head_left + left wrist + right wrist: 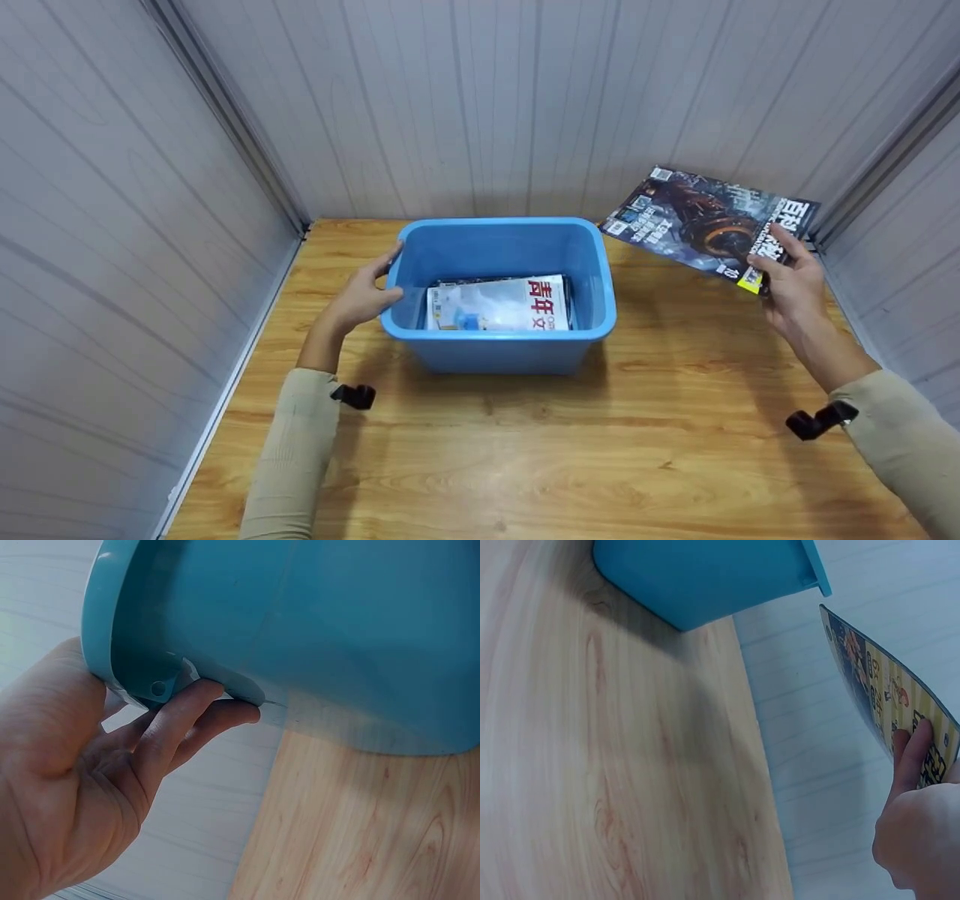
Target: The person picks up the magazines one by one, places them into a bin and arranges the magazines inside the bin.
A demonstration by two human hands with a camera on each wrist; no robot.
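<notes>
The right hand (795,289) pinches a dark magazine (705,221) at its near corner, thumb on the cover and fingers (909,754) pressed flat under the back page, so the magazine stands out away from the fingertips, lifted above the wooden table (525,465) and to the right of the blue plastic bin (499,330). The left hand (364,296) is at the bin's left end: in the left wrist view its fingers (176,724) curl under the rim beside the small handle lug, and the thumb lies on the outside of the rim, so this hand grips the bin's edge. Inside the bin, well beyond the left fingertips, a white magazine with red characters (499,304) lies flat on the bottom, with what seems another dark one under it. I judge that the step in hand is carrying the dark magazine toward the bin while the other hand keeps the bin steady. The next move calls for bringing the magazine over the open top, turning it more level so it passes between the walls, and then loosening the pinch low over the white magazine, while the bin stays held.
</notes>
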